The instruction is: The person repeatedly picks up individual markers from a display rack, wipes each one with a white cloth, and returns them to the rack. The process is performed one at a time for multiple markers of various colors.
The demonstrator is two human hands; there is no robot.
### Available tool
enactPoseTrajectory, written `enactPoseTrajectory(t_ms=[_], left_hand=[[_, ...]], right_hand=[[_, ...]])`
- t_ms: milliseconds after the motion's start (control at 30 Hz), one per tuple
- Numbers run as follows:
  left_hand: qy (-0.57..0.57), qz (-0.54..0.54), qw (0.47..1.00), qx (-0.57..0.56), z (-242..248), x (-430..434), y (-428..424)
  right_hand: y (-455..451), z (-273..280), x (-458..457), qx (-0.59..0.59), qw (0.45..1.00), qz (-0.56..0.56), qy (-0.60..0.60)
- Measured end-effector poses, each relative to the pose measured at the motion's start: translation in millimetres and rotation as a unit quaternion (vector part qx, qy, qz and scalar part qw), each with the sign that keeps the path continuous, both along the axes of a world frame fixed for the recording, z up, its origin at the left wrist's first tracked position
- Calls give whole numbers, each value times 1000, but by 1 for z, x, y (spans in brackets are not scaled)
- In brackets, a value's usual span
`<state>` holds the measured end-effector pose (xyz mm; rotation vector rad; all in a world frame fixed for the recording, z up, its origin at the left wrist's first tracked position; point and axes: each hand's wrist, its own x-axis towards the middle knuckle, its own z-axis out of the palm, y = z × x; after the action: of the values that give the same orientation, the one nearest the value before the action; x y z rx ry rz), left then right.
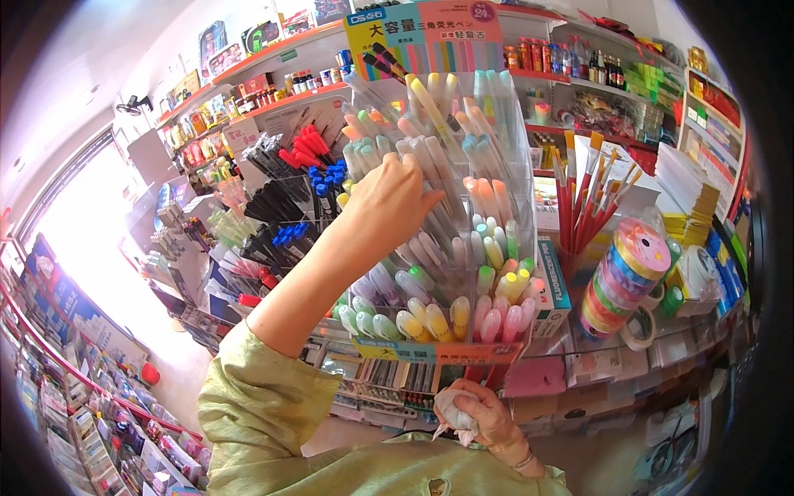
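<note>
A clear tiered display stand (527,149) holds rows of pastel highlighters (496,242) right in front of me. My left hand (394,198) reaches over its middle tiers, fingers curled down among grey-capped highlighters (434,155). Its fingertips are hidden, so I cannot tell whether they grip a pen. The thumb points right. Low by my body, below the stand's front edge, my right hand (487,412) is closed around a crumpled white cloth or tissue (458,412). Yellow and pink highlighters (505,319) fill the lowest tier.
Black, blue and red pens (291,239) stand in holders left of the stand. To the right are a box of fluorescent pens (552,291), red-handled paintbrushes (583,204), stacked ribbon rolls (626,279) and a tape roll (639,328). Shelves with bottles (605,68) line the back.
</note>
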<state>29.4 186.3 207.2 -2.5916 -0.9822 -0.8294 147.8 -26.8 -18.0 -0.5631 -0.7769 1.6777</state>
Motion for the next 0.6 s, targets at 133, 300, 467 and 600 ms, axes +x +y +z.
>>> enactPoseTrajectory(t_ms=[133,300,467,600], left_hand=[[-43,-41,998,-16,0,3,6],[-61,-75,995,-23,-1,3,10],[-81,-99,991,-25,-4,6,11],[-83,-79,993,-14,-13,13,10]], right_hand=[[-3,-2,0,-2,1000,-4,15],[-4,-3,0,-5,1000,5,13],[-3,-3,-3,-13,1000,-2,0],[-3,-1,-5,-1,1000,10,29]])
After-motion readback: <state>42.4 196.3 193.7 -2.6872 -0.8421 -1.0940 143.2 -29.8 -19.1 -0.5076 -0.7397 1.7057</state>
